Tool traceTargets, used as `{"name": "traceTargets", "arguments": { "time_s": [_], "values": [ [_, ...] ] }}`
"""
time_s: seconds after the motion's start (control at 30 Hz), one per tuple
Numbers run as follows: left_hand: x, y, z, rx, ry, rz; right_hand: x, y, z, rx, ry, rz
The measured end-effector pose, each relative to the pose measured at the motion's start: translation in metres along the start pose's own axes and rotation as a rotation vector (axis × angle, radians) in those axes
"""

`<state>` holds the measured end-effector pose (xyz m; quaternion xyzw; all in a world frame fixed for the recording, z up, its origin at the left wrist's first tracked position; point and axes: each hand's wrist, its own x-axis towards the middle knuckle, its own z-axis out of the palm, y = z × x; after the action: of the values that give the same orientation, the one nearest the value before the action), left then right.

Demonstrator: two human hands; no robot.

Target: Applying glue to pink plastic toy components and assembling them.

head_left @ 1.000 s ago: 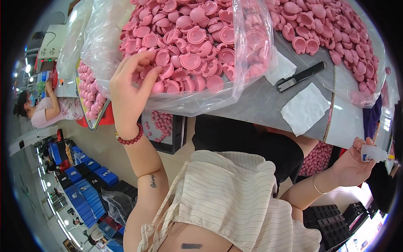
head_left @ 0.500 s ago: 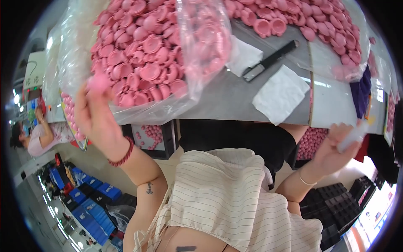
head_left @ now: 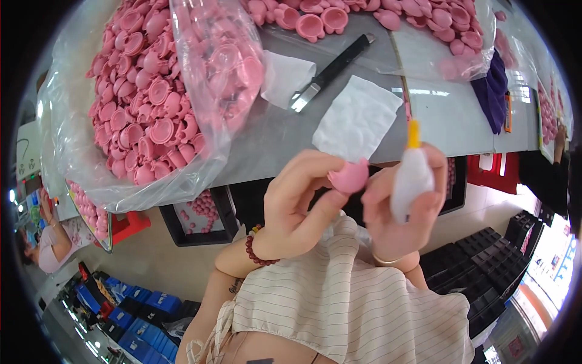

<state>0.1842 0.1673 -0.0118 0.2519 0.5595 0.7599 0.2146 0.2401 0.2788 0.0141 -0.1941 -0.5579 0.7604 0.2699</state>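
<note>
My left hand [head_left: 294, 209] pinches a small pink cup-shaped plastic piece [head_left: 350, 176] between thumb and fingers, above my lap and just off the table edge. Close by on the right, my right hand [head_left: 397, 227] is wrapped round a white squeeze bottle [head_left: 412, 182] with a yellow nozzle [head_left: 414, 134] pointing up and away from me. The fingers of my right hand come very near the pink piece; whether they touch it I cannot tell. Beyond my hands, a folded white cloth [head_left: 357, 118] lies on the grey table [head_left: 273, 142].
A clear plastic bag [head_left: 209, 173] full of pink pieces [head_left: 145, 91] stands at the left. More pink pieces [head_left: 310, 27] lie at the back. A black-handled cutter knife [head_left: 333, 70] rests beside another white cloth [head_left: 285, 76]. Below the table is a black tray [head_left: 227, 212]. Another person [head_left: 54, 242] sits far left.
My left hand has come from the bag toward the middle with the pink piece. My right hand has moved left and inward, bringing the squeeze bottle upright beside it. The view has shifted.
</note>
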Motion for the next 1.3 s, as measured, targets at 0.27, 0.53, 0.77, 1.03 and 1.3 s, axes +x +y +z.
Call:
{"name": "traceTargets", "arguments": {
  "time_s": [0.27,0.53,0.77,1.03,1.3],
  "values": [
    [0.004,-0.005,0.003,0.083,-0.072,0.107,0.004,0.012,-0.002,0.205,-0.049,-0.168],
    [0.007,-0.007,0.003,0.06,-0.107,0.108,0.004,0.004,0.0,0.127,0.04,0.01],
    [0.004,-0.003,0.0,0.126,0.018,0.192,-0.004,0.004,-0.002,-0.01,-0.016,-0.079],
    [0.004,-0.004,0.002,0.103,0.002,0.251,-0.004,0.006,-0.001,-0.18,-0.109,-0.154],
    [0.004,-0.005,-0.005,-0.648,-0.059,-0.076,0.003,0.004,-0.021,-0.092,0.069,-0.286]
  ]
}}
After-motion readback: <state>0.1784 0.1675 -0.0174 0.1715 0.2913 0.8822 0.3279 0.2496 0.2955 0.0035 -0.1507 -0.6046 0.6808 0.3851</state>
